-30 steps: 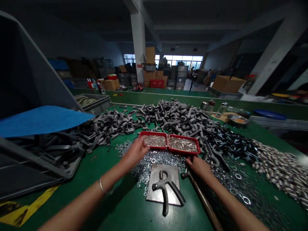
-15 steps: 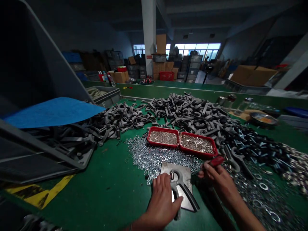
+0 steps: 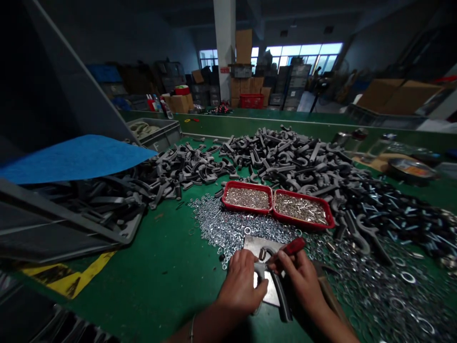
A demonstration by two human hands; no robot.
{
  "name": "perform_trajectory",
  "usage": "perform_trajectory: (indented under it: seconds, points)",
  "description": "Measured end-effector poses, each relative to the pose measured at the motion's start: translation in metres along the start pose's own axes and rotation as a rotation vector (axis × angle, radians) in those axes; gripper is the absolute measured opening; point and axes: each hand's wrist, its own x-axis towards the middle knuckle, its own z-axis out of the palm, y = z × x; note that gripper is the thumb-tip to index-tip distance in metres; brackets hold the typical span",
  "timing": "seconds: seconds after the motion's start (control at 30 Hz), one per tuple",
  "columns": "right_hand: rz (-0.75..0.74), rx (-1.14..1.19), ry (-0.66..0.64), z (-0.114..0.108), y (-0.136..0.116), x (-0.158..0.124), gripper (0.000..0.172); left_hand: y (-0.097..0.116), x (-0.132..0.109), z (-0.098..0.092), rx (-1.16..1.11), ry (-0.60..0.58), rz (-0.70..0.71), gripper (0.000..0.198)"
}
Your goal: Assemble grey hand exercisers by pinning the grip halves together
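My left hand (image 3: 243,281) grips a grey plastic spring clamp (image 3: 280,286), its fingers over the near part and its thumb on the lower side. The clamp lies on a square metal plate (image 3: 254,243), with a small metal pin (image 3: 262,254) standing in its curved end. In my right hand (image 3: 300,278) is a red-handled screwdriver (image 3: 294,246), held at a slant in the fingers. Its lower end points at the middle of the clamp, close to my left fingers; the tip is hard to make out. Under my right wrist lies what looks like a hammer (image 3: 324,283), partly hidden.
Two red trays (image 3: 273,212) of small metal pins stand behind the plate, among loose nuts (image 3: 217,228). Grey clamp parts (image 3: 285,157) are heaped beyond. Washers (image 3: 396,286) and black parts with bolts (image 3: 385,205) spread rightward. A grey crate (image 3: 82,228) tilts at left.
My right hand has moved left with the screwdriver, from beside the plate to over the clamp. The clamp has turned slightly under my left hand. The whole view has shifted a little.
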Motion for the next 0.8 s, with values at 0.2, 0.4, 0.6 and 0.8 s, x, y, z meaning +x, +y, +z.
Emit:
perform_trajectory:
  seconds: [0.2,0.4,0.6,0.8]
  points:
    - [-0.056,-0.301,-0.045,0.002,-0.002,-0.003,0.022,-0.001,0.001,-0.003,0.002,-0.025,-0.001,0.027]
    - [-0.237,-0.53,-0.313,0.015,-0.04,0.003,0.016,0.004,0.002,-0.006,0.05,-0.076,-0.079,0.034]
    - [-0.21,-0.326,-0.059,-0.003,-0.058,0.017,0.026,0.007,-0.006,-0.002,-0.001,-0.018,-0.068,0.029]
    - [-0.183,-0.919,-0.053,-0.09,-0.026,0.053,0.023,-0.008,0.034,-0.093,-0.203,0.217,0.122,0.02]
